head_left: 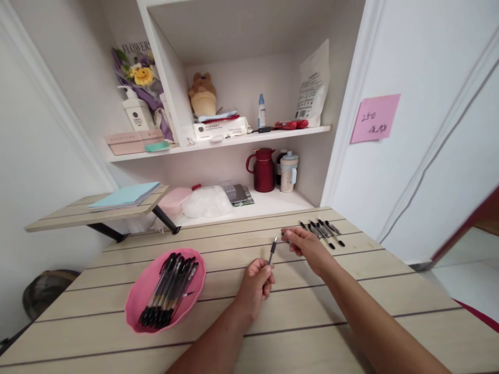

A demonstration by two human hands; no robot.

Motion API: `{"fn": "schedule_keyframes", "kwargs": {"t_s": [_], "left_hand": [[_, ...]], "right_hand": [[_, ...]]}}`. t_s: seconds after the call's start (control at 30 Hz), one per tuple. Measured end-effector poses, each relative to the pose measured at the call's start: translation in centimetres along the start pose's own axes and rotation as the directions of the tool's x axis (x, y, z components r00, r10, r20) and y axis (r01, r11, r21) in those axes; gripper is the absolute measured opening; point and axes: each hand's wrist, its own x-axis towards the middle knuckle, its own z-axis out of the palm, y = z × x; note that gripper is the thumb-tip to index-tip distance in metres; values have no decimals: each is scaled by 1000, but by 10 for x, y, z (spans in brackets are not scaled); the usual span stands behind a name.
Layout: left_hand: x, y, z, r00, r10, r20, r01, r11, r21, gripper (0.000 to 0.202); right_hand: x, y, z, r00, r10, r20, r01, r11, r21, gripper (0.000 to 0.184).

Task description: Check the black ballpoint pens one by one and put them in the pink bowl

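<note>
- One slim pen with a black grip and silver tip (272, 251) points upward, grasped in your left hand (255, 286) over the pale plank worktop (97, 332).
- Your right hand (306, 245), near that tip, pinches a small dark piece (285, 236), blurred.
- Black-capped clear pens (169, 291) lie in a pink scalloped bowl (143, 284), left.

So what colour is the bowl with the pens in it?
The wavy-rimmed bowl is pink, best seen in the head view.
</note>
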Motion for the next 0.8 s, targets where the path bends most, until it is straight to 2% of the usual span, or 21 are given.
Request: {"fn": "schedule_keyframes", "kwargs": {"t_s": [0.07,0.13,0.2,0.37,0.53,0.67,0.73,0.8], "left_hand": [[0,0,0,1000,-12,-11,12,1000,-20,27],[0,0,-1,1000,-16,-6,16,999,-34,27],[1,-1,-2,1000,-19,1,19,999,-36,27],[2,-3,-2,1000,-19,-12,18,1000,-25,28],[1,-1,0,999,-29,-13,29,999,-29,31],[0,-1,2,1000,-15,-1,15,999,-30,30],[0,-1,2,1000,-16,1,16,999,-31,28],[0,-2,1,1000,-24,-1,24,999,-35,27]], "right_hand": [[11,5,-10,990,-36,-137,-3,962,-271,27],[21,10,-14,979,-56,-194,-26,917,-397,18],[28,16,-10,976,-68,-208,-34,891,-452,9],[36,25,13,972,-99,-214,-11,887,-461,12],[34,26,17,982,-48,-180,-1,965,-264,3],[25,23,11,993,-34,-113,34,999,-1,17],[21,20,10,996,-32,-85,51,973,226,25],[18,15,10,999,-19,-44,38,875,483,31]]}}
